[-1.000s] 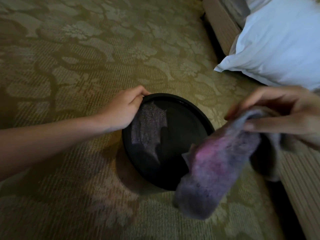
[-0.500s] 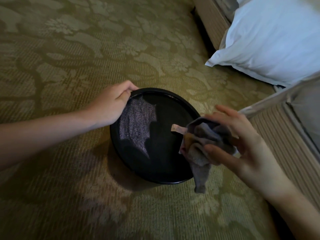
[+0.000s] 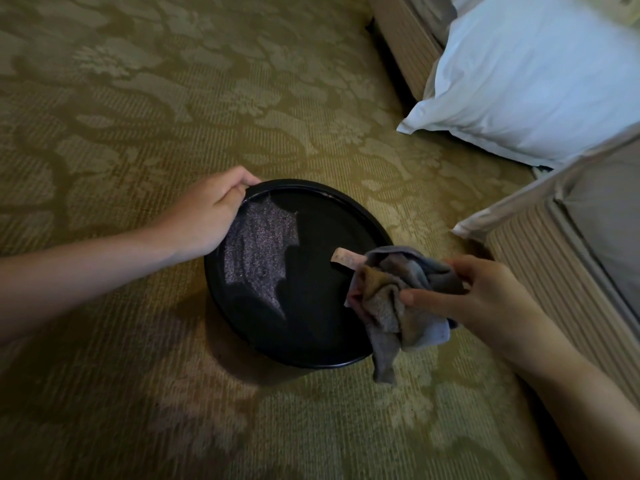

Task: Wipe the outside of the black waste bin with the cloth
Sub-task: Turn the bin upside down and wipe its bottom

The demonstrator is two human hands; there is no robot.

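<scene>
Carpet [image 3: 138,116] lies open left of bin [image 3: 311,323]; bed base [image 3: 540,271], pillow [image 3: 536,81] crowd right

One wide-angle camera, worn on the head, is looking forward and steeply down at the carpet [image 3: 138,116]. It is hovering close above the black waste bin [image 3: 311,306], peering into its mouth, with the pillow [image 3: 536,74] edging the upper right.

Counted on one floral-patterned carpet [image 3: 173,98]: one black waste bin [image 3: 311,289], one crumpled grey cloth [image 3: 391,306] bearing one pale tag [image 3: 344,259], two bare hands, namely left hand [image 3: 207,213] and right hand [image 3: 485,296], one white pillow [image 3: 536,81], and two striped bed bases, far bed base [image 3: 401,39] and near bed base [image 3: 547,271].
</scene>
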